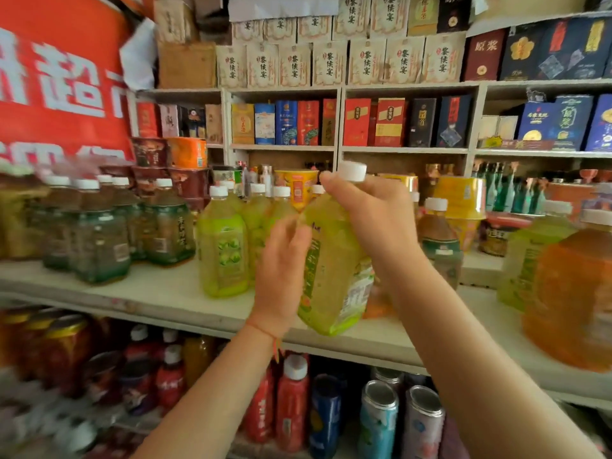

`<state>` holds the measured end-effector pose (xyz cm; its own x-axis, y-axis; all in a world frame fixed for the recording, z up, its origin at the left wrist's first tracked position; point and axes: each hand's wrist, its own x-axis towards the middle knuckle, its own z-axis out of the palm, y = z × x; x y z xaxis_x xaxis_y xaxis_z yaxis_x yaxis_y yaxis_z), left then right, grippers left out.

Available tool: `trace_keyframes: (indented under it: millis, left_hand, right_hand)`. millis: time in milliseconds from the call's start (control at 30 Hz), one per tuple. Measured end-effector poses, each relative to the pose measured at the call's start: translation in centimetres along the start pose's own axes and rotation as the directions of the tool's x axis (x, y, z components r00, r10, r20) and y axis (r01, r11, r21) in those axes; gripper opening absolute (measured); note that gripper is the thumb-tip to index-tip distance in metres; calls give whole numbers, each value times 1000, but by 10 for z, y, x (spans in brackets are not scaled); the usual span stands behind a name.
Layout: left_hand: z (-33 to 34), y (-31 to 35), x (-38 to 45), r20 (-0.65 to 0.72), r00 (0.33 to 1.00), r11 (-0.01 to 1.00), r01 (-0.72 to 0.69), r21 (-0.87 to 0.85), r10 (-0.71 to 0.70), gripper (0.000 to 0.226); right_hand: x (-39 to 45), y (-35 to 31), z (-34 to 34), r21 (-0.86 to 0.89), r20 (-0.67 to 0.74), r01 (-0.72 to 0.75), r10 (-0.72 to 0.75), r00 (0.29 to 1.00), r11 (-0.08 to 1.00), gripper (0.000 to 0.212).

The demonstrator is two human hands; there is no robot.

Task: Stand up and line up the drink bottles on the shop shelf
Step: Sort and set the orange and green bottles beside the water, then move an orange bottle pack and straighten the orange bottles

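Note:
My right hand (371,223) grips the neck and shoulder of a green drink bottle (331,276) with a white cap, lifted and tilted above the front of the pale shelf (159,296). Beside the bottle's left side is my left hand (281,276), its fingers loosely bent and touching it. Just left of it, several more green bottles (223,246) stand upright in a row. Dark tea bottles (99,233) stand in a group further left. Behind my right arm stands one brown bottle (438,236).
At the right edge stand a large orange bottle (573,293) and a green one (530,256). Cup noodles (298,188) and jars fill the back of the shelf. Boxed liquor (308,122) lines the upper shelves; cans and red bottles (291,399) sit below.

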<state>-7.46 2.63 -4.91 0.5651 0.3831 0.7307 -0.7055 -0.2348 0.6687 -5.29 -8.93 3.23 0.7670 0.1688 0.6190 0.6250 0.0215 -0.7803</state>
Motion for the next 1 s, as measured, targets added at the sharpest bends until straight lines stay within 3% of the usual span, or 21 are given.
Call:
trace_keyframes:
  millis: [133,200,433,500,567,633,700,767,900,1000]
  left_hand:
    - [-63,-16,-3,17,999,926,-31,376,27,105]
    - [-94,-21,7,-48,998,873,-13,487,42,122]
    - [-181,-38,31,-201,962,883,-74,464,186,105]
    - [-202,-43,40,-251,956,907,-36,419,154,107]
    - [-221,-49,54,-282,956,922,37,386,80,109]
    - [-236,-55,67,-264,964,924,106,367,-6,109]
    - [-245,-65,74,-221,972,922,160,353,-85,105]
    - [-250,-75,75,-185,974,915,190,356,-130,102]
    - [-249,-84,74,-111,982,903,183,389,-152,105]
    - [-243,-79,77,-125,992,886,74,458,-18,86]
  right_hand:
    - [10,5,77,122,24,12,-15,1000,992,37]
    - [13,2,119,150,89,17,-31,996,989,34]
    - [23,3,215,59,334,160,-171,927,985,45]
    - [26,9,229,40,325,192,-195,925,981,48]
    - [33,29,240,-105,217,201,-175,960,974,44]
    - [39,53,245,-364,126,230,-196,972,903,37]
    - [39,73,246,-473,193,260,-189,963,842,48]
    - [39,91,251,-497,268,256,-133,954,829,53]
    - [36,99,255,-507,261,232,-109,959,830,49]
    - [34,99,254,-530,267,239,-108,958,813,48]
